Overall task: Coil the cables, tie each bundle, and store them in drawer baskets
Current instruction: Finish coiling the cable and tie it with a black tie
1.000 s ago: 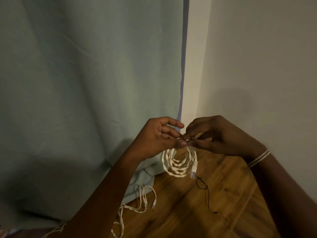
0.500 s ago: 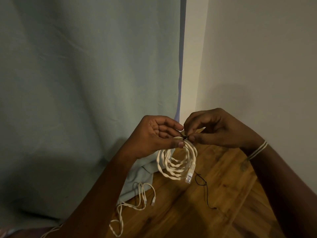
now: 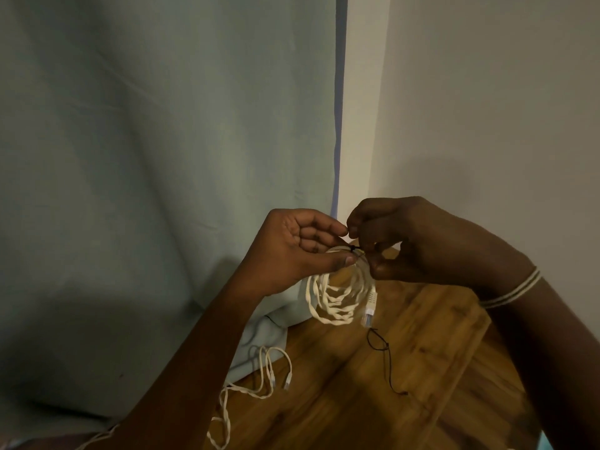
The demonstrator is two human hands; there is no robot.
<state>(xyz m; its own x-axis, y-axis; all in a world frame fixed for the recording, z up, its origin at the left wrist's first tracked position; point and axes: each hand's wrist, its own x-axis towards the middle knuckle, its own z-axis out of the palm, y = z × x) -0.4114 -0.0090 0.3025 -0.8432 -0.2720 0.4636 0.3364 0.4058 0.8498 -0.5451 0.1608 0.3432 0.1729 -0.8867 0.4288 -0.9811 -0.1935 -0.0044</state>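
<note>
A coil of flat white network cable (image 3: 337,300) hangs in the air above the wooden floor, its clear plug (image 3: 369,311) dangling at the right. My left hand (image 3: 298,251) pinches the top of the coil between thumb and fingers. My right hand (image 3: 399,241) pinches a thin black tie (image 3: 453,249) wrapped at the top of the coil, fingertips almost touching the left hand's. A loose black tie (image 3: 384,355) lies on the floor below.
More white cable (image 3: 269,375) lies loose on the wooden floor (image 3: 357,401) at the lower left, partly on the foot of a pale green curtain (image 3: 162,157). A plain wall (image 3: 487,108) stands to the right. No drawer or basket is in view.
Both hands have risen a little with the coil. My right fingers have closed tighter over the black tie at the coil's top.
</note>
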